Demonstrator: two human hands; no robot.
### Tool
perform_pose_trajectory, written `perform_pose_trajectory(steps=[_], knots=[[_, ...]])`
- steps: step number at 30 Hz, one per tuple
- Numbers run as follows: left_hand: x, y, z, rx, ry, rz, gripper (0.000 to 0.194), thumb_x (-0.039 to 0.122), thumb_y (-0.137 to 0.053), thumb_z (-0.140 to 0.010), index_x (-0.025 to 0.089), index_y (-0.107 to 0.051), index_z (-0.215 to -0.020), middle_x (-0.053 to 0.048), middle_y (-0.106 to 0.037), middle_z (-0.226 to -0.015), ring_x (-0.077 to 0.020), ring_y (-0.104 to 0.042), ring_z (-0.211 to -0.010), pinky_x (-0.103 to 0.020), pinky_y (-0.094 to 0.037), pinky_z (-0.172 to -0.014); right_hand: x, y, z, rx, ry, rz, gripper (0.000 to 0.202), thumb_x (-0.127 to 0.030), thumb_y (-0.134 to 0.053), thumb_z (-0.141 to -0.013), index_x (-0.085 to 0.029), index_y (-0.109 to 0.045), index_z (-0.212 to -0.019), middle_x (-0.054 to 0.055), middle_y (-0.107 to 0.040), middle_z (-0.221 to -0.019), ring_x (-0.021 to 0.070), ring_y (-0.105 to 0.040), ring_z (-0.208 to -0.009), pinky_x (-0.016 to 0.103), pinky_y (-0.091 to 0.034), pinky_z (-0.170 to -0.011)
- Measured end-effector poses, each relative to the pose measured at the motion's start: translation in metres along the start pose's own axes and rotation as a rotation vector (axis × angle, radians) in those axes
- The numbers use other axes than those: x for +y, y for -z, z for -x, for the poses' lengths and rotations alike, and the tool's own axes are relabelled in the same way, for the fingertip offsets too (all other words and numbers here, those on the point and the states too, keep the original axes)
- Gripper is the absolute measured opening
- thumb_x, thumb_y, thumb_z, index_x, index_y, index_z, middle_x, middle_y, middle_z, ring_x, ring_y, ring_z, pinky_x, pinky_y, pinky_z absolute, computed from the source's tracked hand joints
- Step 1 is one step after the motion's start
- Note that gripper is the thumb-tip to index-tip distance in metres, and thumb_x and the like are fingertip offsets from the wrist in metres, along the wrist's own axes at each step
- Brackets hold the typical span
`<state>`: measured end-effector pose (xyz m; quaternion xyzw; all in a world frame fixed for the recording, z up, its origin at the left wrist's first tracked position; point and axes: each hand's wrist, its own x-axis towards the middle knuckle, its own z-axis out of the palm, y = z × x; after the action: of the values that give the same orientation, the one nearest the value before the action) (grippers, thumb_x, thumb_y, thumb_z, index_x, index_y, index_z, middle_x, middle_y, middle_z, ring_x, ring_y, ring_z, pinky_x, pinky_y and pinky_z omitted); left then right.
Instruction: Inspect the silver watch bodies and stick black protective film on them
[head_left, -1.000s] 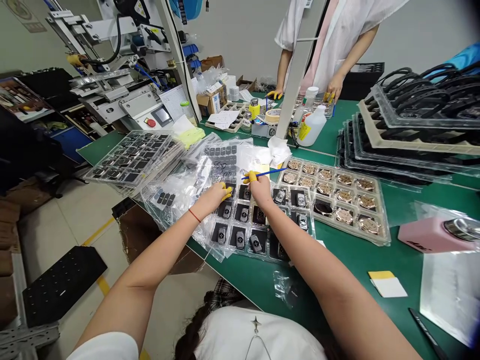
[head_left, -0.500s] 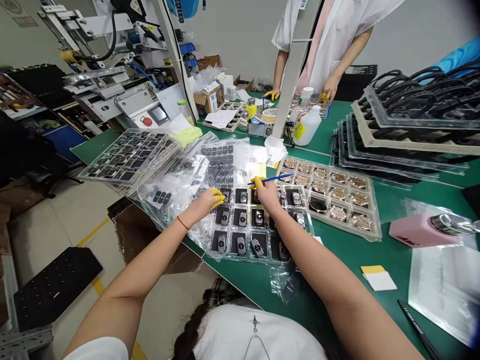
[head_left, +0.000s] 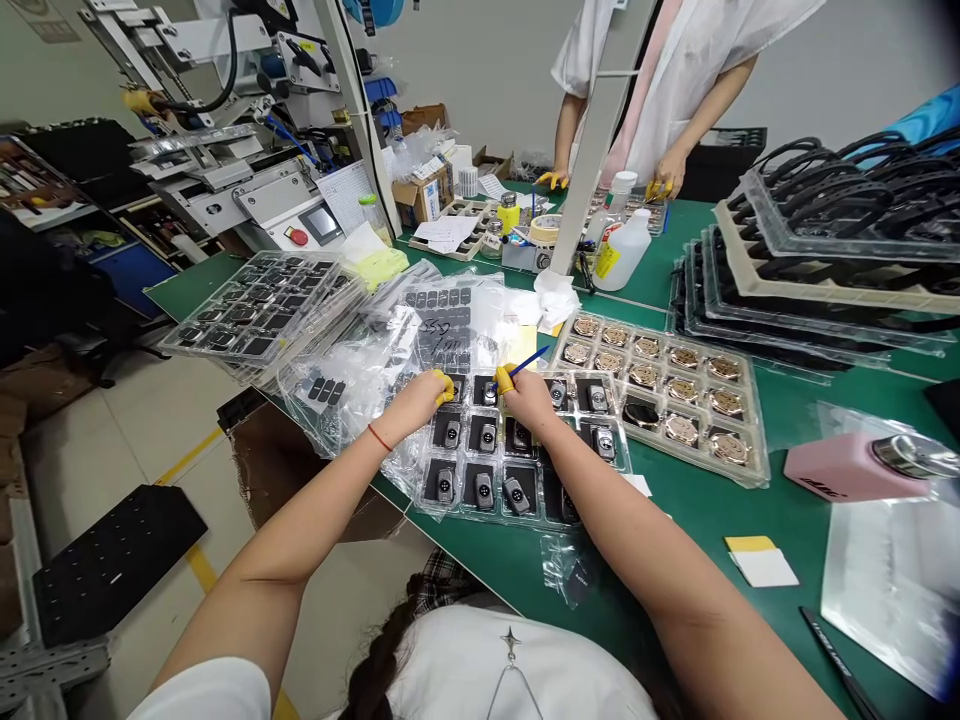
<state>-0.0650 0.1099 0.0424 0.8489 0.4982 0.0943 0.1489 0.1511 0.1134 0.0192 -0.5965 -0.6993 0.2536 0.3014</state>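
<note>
My left hand (head_left: 424,398), with yellow finger covers, is closed over the back left pocket of a clear plastic tray (head_left: 469,512). Whatever its fingertips pinch is hidden. Just to the right, my right hand (head_left: 526,395) grips a slim blue pointed tool (head_left: 531,360), its upper end slanting up and right. The fingertips of this hand are at a smartwatch body (head_left: 490,394) in the neighbouring back pocket. More grey watch bodies lie back up in the tray, such as the watch (head_left: 484,490) in the front row. My right forearm covers part of the tray.
A tray of round gold watch parts (head_left: 681,428) adjoins on the right. Stacked trays (head_left: 255,300) stand left, strap trays (head_left: 817,290) right. Bottles (head_left: 622,250) and a metal post (head_left: 592,170) stand behind. A pink bottle (head_left: 855,468) is at right. A co-worker's hands (head_left: 664,180) work opposite.
My right hand has moved left, closer to my left hand, and the blue tool now tilts more steeply. The left fingers are more curled over the back left pocket. The view has shifted slightly.
</note>
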Motion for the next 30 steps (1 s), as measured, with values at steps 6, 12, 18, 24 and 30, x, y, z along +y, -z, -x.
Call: perform_pose_trajectory(steps=[6,12,18,24,30], knots=[[0.007,0.008,0.01,0.042,0.058,0.053,0.016,0.019,-0.048,-0.091,0.014,-0.063,-0.091,-0.006,-0.065,-0.09,-0.0185,-0.061,-0.083,-0.033,-0.05,-0.077,-0.002,0.0,0.002,-0.006,0.04,0.109,0.032,-0.031,-0.036,-0.094,-0.018,-0.059,-0.076,0.005,-0.058,-0.067,0.0184,-0.051,-0.062,0.027,-0.028,-0.055],[0.038,-0.015,-0.004,0.077,0.06,0.063,0.034,0.017,-0.045,-0.091,0.016,-0.054,-0.124,-0.008,-0.064,-0.1,-0.0189,-0.062,-0.089,-0.032,-0.049,-0.083,-0.001,-0.001,0.003,-0.003,0.067,0.171,0.032,-0.03,-0.035,-0.095,-0.018,-0.058,-0.076,0.005,-0.059,-0.069,0.0186,-0.052,-0.066,0.027,-0.027,-0.057],[0.051,-0.03,-0.02,0.03,0.045,-0.014,0.023,0.018,-0.051,-0.09,0.014,-0.063,-0.108,-0.01,-0.063,-0.096,-0.0227,-0.06,-0.093,-0.035,-0.049,-0.083,0.002,-0.004,0.002,-0.013,0.066,0.204,0.028,-0.027,-0.038,-0.093,-0.018,-0.06,-0.078,0.006,-0.061,-0.071,0.0189,-0.053,-0.067,0.028,-0.026,-0.057],[0.049,-0.031,-0.023,-0.02,0.054,-0.077,0.02,0.027,-0.054,-0.092,0.013,-0.061,-0.104,-0.005,-0.063,-0.097,-0.0174,-0.061,-0.089,-0.038,-0.051,-0.082,0.004,-0.009,-0.001,-0.038,0.052,0.172,0.027,-0.028,-0.042,-0.091,-0.018,-0.063,-0.078,0.007,-0.064,-0.073,0.0194,-0.056,-0.069,0.028,-0.027,-0.058],[0.05,-0.033,-0.023,-0.028,0.081,-0.111,0.02,0.028,-0.054,-0.092,0.013,-0.06,-0.102,-0.006,-0.062,-0.098,-0.0166,-0.06,-0.087,-0.036,-0.052,-0.08,0.007,-0.008,-0.003,-0.05,0.013,0.043,0.024,-0.03,-0.049,-0.086,-0.019,-0.063,-0.069,0.005,-0.064,-0.066,0.0187,-0.057,-0.066,0.026,-0.031,-0.057]])
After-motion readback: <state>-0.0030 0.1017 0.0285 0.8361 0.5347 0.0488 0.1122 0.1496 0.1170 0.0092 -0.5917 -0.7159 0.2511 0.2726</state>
